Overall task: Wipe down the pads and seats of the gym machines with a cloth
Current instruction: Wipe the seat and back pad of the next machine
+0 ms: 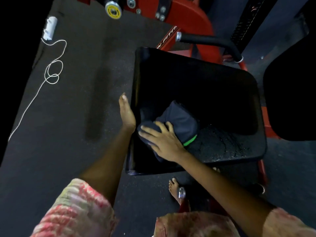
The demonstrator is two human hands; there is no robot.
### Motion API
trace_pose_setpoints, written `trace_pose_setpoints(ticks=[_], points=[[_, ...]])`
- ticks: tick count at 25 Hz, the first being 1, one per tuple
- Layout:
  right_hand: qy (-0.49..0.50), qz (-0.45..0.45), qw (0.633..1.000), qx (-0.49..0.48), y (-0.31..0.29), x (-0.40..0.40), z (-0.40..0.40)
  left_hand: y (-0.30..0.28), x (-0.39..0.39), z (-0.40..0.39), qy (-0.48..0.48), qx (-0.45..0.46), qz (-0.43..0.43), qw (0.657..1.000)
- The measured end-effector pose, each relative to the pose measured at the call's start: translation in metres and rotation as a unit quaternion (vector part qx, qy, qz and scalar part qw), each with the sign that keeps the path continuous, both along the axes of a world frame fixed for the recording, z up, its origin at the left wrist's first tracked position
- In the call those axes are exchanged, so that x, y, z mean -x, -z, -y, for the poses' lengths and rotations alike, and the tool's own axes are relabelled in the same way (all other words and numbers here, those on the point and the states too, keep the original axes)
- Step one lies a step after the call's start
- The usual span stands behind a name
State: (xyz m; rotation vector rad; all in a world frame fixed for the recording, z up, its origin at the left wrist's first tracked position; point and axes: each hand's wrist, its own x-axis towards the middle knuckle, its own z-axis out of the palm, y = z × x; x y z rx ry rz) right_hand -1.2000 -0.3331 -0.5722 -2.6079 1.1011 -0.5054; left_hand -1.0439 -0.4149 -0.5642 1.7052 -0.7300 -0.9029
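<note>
A black padded seat (196, 79) of a red gym machine fills the middle of the view; its near right part looks wet and speckled. A dark navy cloth (181, 120) with a green stripe lies bunched on the seat's near left part. My right hand (162, 141) presses flat on the cloth with its fingers spread. My left hand (127, 113) lies along the seat's left side edge, fingers straight and pointing away from me. Whether its thumb hooks over the pad is hidden.
The red frame (189, 16) and a black-gripped handle (205, 40) stand behind the seat. A second black pad (290, 100) is at the right. A white cord (53, 71) and its white plug (50, 28) lie on the dark rubber floor at left. My bare foot (174, 187) is under the seat's front.
</note>
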Motion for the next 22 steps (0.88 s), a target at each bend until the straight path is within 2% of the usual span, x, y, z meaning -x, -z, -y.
trace_pose_setpoints(ticks=[1, 2, 4, 6, 7, 8, 9, 11, 12, 13, 15, 17, 18, 20, 22], points=[[-0.047, -0.006, 0.999, 0.009, 0.005, 0.024, -0.007, 0.001, 0.0, -0.013, 0.023, -0.002, 0.008, 1.0], [-0.055, -0.005, 0.998, 0.016, 0.01, 0.043, -0.006, 0.002, 0.0, -0.029, 0.042, -0.004, 0.015, 0.999], [0.049, 0.0, 0.999, -0.021, 0.008, 0.055, 0.013, 0.0, 0.002, -0.059, 0.066, -0.011, 0.035, 0.997], [0.187, 0.009, 0.977, -0.104, -0.004, 0.029, 0.027, -0.002, 0.007, -0.078, 0.075, -0.012, 0.059, 0.995], [0.2, 0.015, 0.974, -0.103, -0.009, 0.013, 0.022, -0.005, 0.01, -0.082, 0.074, -0.012, 0.073, 0.994], [0.174, 0.02, 0.982, -0.069, -0.009, 0.002, 0.011, -0.007, 0.014, -0.084, 0.072, -0.013, 0.088, 0.993], [0.104, 0.02, 0.994, -0.025, -0.003, 0.003, -0.004, -0.009, 0.017, -0.086, 0.072, -0.016, 0.102, 0.992], [-0.04, 0.006, 0.999, 0.015, 0.012, 0.038, -0.031, -0.011, 0.026, -0.096, 0.071, -0.03, 0.127, 0.989], [-0.08, 0.001, 0.997, 0.023, 0.018, 0.059, -0.036, -0.011, 0.031, -0.103, 0.073, -0.029, 0.146, 0.986], [-0.08, -0.003, 0.997, 0.022, 0.023, 0.074, -0.034, -0.011, 0.036, -0.11, 0.076, -0.021, 0.169, 0.982], [0.018, 0.002, 1.0, -0.015, 0.019, 0.076, -0.025, -0.009, 0.041, -0.116, 0.075, 0.016, 0.203, 0.976], [0.099, 0.021, 0.994, -0.028, 0.003, 0.045, -0.025, -0.004, 0.038, -0.111, 0.03, 0.044, 0.165, 0.985], [0.079, 0.032, 0.996, -0.022, -0.001, 0.028, -0.033, -0.001, 0.035, -0.109, -0.002, 0.051, 0.126, 0.991], [-0.058, 0.033, 0.998, 0.012, -0.002, 0.021, -0.054, 0.005, 0.025, -0.108, -0.051, 0.049, 0.055, 0.996], [-0.17, 0.023, 0.984, 0.045, 0.01, 0.054, -0.056, 0.008, 0.016, -0.11, -0.068, 0.042, 0.018, 0.997]])
